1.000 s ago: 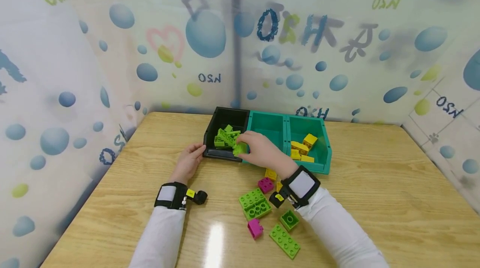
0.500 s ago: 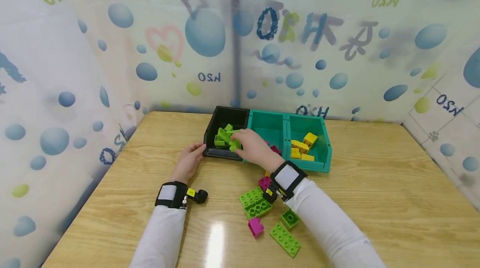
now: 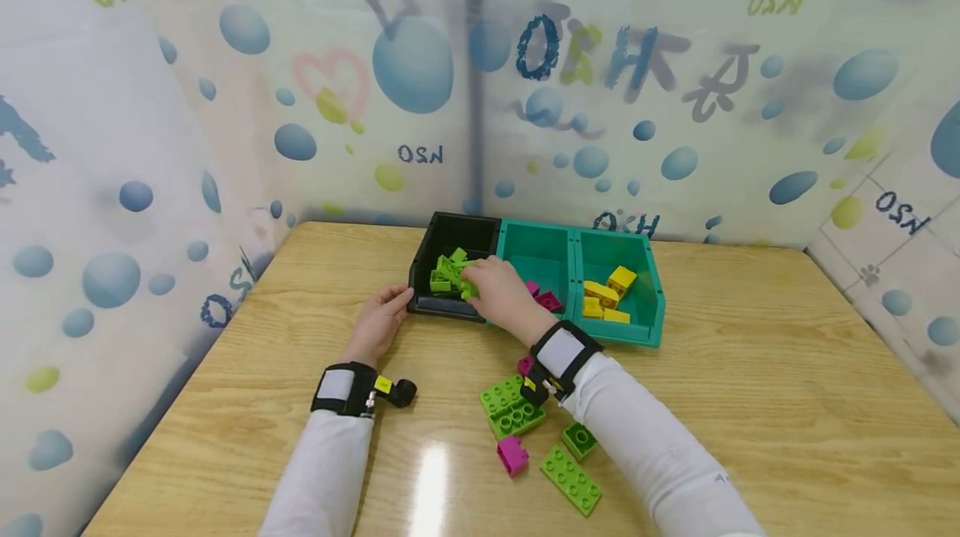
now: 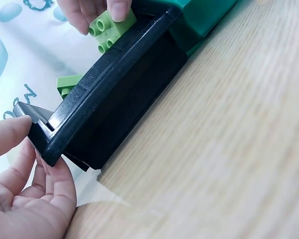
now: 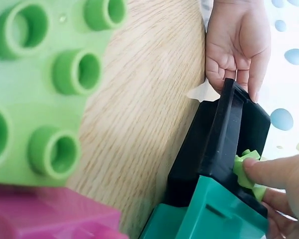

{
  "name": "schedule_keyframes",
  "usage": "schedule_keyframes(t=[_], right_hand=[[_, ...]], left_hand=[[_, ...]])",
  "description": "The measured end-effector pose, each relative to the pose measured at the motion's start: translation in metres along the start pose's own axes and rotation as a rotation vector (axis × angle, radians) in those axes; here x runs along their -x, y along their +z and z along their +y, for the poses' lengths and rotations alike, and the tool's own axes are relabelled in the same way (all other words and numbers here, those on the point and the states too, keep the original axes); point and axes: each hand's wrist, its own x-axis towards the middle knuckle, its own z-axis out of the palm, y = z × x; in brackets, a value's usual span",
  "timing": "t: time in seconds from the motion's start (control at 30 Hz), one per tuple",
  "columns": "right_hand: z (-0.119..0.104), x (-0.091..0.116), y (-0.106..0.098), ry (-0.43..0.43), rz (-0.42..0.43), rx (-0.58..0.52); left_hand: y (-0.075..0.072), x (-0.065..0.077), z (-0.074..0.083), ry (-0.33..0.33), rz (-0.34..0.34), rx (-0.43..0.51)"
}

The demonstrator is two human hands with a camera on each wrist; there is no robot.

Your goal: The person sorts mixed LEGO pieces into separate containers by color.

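Observation:
My left hand (image 3: 375,327) grips the front left corner of the black bin (image 3: 448,306), thumb on the rim and fingers beneath in the left wrist view. Several lime green toy building bricks (image 3: 446,273) lie inside that bin. Over its front right part, my right hand (image 3: 504,293) pinches a studded lime green brick (image 4: 109,34) between thumb and fingers. In the left wrist view this brick is just over the front rim. The head view mostly hides it behind the right hand.
Two teal bins (image 3: 660,309) adjoin the black one, holding magenta bricks (image 3: 549,302) and yellow bricks (image 3: 602,295). On the table in front lie green bricks (image 3: 570,480) and magenta bricks (image 3: 513,455), some partly under the right forearm. A patterned wall backdrop (image 3: 337,170) stands behind.
My right hand has moved left and slightly down into the black bin with the green brick, uncovering magenta bricks in the middle bin. The left hand stays at the bin's corner.

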Motion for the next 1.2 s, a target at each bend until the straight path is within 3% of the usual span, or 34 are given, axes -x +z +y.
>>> schedule_keyframes(t=[0.47,0.63,0.83,1.03,1.2], right_hand=[[0.0014,0.0016,0.0061,-0.038,-0.004,0.102],[0.0034,0.0016,0.0053,-0.071,0.016,0.123],[0.0040,0.0007,0.0051,-0.065,0.013,0.116],[0.0031,0.0016,0.0057,-0.055,0.029,0.085],[0.0010,0.0023,0.0042,-0.055,-0.015,0.091]], left_hand=[[0.0008,-0.0007,-0.0006,0.001,-0.003,-0.005],[0.0007,0.0004,-0.0005,0.044,-0.018,0.051],[0.0014,0.0012,0.0006,0.057,-0.028,0.087],[0.0018,0.0007,0.0008,0.045,-0.015,0.055],[0.0004,0.0011,0.0004,0.037,-0.013,0.037]])
